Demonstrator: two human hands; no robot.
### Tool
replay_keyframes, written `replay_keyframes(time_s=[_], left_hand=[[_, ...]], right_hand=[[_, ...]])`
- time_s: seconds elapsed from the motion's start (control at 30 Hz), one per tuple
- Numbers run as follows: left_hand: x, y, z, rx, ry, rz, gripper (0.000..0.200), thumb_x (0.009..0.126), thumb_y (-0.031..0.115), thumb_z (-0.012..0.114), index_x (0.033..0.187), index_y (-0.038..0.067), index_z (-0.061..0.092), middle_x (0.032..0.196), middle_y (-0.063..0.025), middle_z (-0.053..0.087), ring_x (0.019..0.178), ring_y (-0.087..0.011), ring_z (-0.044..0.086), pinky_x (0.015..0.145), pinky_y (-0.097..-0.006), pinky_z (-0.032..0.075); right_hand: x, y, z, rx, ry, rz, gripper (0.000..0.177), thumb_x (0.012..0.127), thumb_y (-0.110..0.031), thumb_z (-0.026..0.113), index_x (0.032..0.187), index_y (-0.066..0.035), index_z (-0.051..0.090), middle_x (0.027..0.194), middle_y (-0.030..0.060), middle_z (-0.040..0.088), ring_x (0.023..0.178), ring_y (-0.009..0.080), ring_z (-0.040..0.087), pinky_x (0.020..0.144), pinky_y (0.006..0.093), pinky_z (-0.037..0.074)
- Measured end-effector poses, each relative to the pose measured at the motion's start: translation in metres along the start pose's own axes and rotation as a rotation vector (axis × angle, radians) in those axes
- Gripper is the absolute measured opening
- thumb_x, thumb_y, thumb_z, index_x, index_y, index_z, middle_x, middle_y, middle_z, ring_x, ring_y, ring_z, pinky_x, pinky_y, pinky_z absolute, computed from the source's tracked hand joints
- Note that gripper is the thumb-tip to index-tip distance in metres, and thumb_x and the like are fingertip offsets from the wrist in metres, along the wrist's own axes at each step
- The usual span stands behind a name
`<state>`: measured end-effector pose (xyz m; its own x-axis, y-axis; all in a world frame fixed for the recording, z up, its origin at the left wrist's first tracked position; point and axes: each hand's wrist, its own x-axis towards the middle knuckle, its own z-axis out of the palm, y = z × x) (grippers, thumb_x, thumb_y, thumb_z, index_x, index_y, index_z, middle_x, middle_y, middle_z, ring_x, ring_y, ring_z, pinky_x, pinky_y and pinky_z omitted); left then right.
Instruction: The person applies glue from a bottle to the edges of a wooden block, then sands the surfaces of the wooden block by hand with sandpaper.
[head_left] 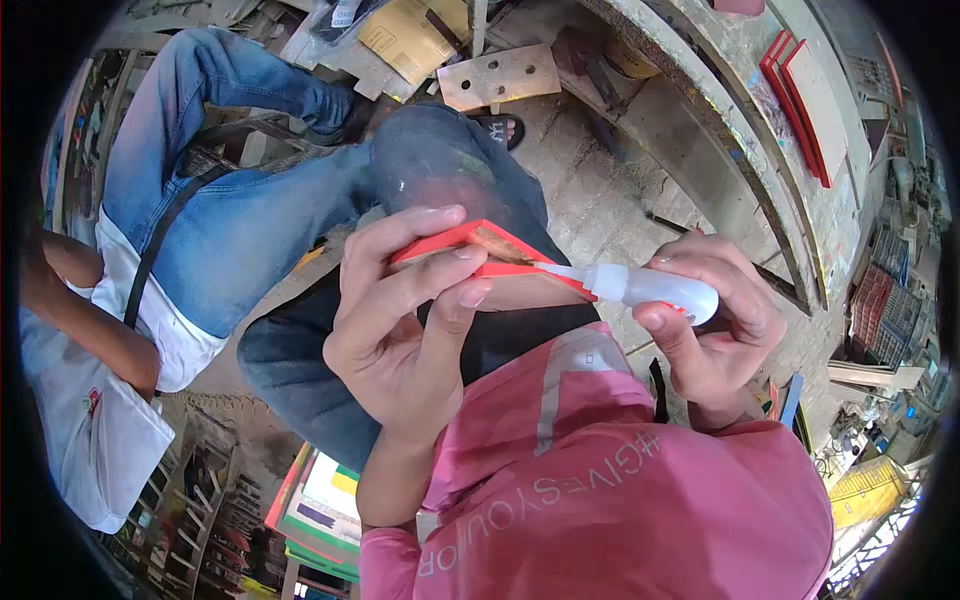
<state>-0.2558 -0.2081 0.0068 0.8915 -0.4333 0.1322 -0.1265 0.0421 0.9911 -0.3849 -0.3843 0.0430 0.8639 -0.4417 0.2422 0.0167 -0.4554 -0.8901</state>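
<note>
My left hand (405, 310) grips a red-edged wooden piece (440, 241) between thumb and fingers, above my lap. A brown wooden strip (503, 246) lies along its red edge, partly under my fingertips. In my right hand (725, 310) is a small white squeeze bottle of glue (640, 288), held on its side between thumb and fingers. Its thin nozzle points left, and the tip meets the red edge near the end of the brown strip. Whether any liquid comes out is too small to make out.
Another person (260, 240) in jeans sits close on the left. Red-edged panels (815, 110) rest on the paint-stained bench (745, 110) at upper right. A board with holes (500, 77) lies ahead on the floor. Coloured boards (322, 500) are stacked at lower left.
</note>
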Motion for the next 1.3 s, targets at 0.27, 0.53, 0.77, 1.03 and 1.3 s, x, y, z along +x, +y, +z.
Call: replay_keyframes(time_s=[0.27, 0.53, 0.77, 1.03, 1.3], left_hand=[[0.0, -0.001, -0.002, 0.012, -0.025, 0.041, 0.019, 0.074, 0.008, 0.078, 0.092, 0.003, 0.074, 0.106, -0.0151, 0.066, 0.098, -0.0233, 0.058, 0.089, -0.0336, 0.042], [0.0, -0.003, -0.003, 0.004, -0.04, 0.061, 0.02, 0.073, 0.009, 0.078, 0.092, 0.004, 0.075, 0.106, -0.0143, 0.067, 0.098, -0.0238, 0.058, 0.09, -0.0346, 0.041], [0.0, -0.003, -0.004, 0.007, -0.053, 0.069, 0.019, 0.072, 0.009, 0.078, 0.091, 0.005, 0.075, 0.106, -0.0141, 0.067, 0.099, -0.0239, 0.058, 0.09, -0.0351, 0.041], [0.002, -0.002, -0.006, 0.002, -0.09, 0.059, 0.017, 0.073, 0.01, 0.077, 0.09, 0.006, 0.075, 0.107, -0.0139, 0.068, 0.098, -0.0244, 0.058, 0.091, -0.0354, 0.04], [0.002, 0.0, -0.006, 0.025, -0.127, 0.054, 0.017, 0.07, 0.008, 0.076, 0.087, 0.006, 0.076, 0.108, -0.0141, 0.068, 0.099, -0.0251, 0.058, 0.092, -0.0363, 0.039]], right_hand=[[0.0, 0.003, -0.003, 0.121, -0.008, 0.137, 0.028, 0.075, -0.004, 0.08, 0.097, 0.008, 0.067, 0.088, 0.0169, 0.066, 0.078, 0.0191, 0.065, 0.068, 0.0268, 0.049], [-0.001, 0.005, -0.001, 0.202, 0.008, 0.196, 0.026, 0.077, -0.004, 0.079, 0.097, 0.007, 0.067, 0.09, 0.015, 0.066, 0.08, 0.017, 0.064, 0.069, 0.0253, 0.049], [0.003, 0.005, -0.006, 0.2, -0.029, 0.195, 0.025, 0.077, -0.003, 0.079, 0.097, 0.007, 0.067, 0.089, 0.0141, 0.066, 0.08, 0.0158, 0.064, 0.069, 0.0247, 0.049], [0.005, 0.006, -0.009, 0.194, -0.061, 0.185, 0.025, 0.076, -0.002, 0.078, 0.097, 0.007, 0.067, 0.089, 0.0142, 0.066, 0.079, 0.0157, 0.064, 0.067, 0.0252, 0.049], [0.012, 0.003, -0.015, 0.157, -0.095, 0.148, 0.024, 0.075, -0.001, 0.078, 0.095, 0.007, 0.067, 0.087, 0.0154, 0.067, 0.077, 0.0172, 0.064, 0.066, 0.0256, 0.049]])
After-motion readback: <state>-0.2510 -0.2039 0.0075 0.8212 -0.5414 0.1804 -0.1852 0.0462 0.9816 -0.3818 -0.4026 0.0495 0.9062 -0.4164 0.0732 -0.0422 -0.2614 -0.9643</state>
